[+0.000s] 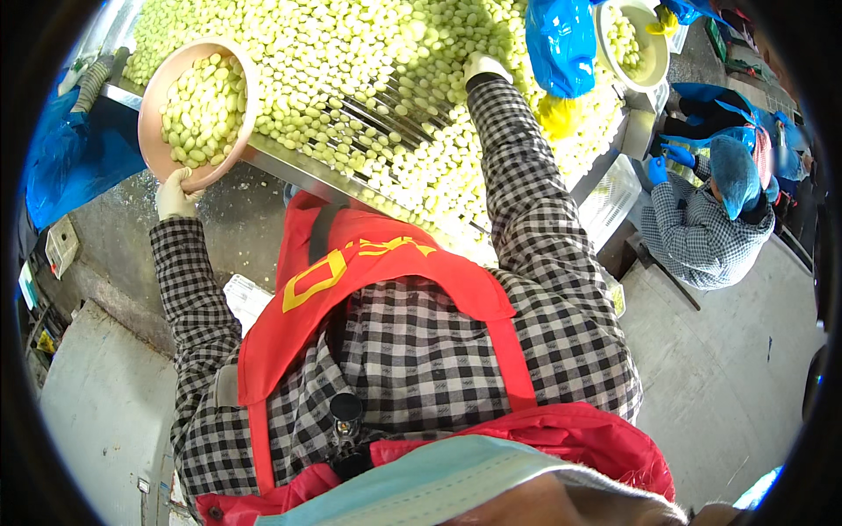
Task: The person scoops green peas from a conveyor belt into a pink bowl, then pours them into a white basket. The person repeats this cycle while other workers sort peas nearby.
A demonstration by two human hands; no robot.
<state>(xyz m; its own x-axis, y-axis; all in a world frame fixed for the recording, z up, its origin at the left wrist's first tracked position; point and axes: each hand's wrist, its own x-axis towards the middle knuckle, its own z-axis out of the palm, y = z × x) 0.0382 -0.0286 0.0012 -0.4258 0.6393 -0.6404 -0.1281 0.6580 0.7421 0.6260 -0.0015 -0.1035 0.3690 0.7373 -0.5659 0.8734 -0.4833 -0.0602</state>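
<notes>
My left hand (176, 192), in a pale glove, grips the lower rim of a pink plastic bowl (150, 128). The bowl is tilted towards me and partly filled with loose green grapes (204, 108). Many more green grapes (316, 39) cover a metal sorting table with bars (352, 118), some of which show through a thin patch in the middle. My right hand (485, 66), also in a pale glove, reaches far across and rests among the grapes. Its fingers are mostly hidden, so whether it holds any cannot be told.
A co-worker's blue sleeve (562, 46) and yellow glove (558, 117) are close to my right arm. Beyond stands a cream bowl (654, 62) with grapes. Another person's blue apron (79, 158) is at left. A white crate (610, 197) and a seated person (707, 217) are at right.
</notes>
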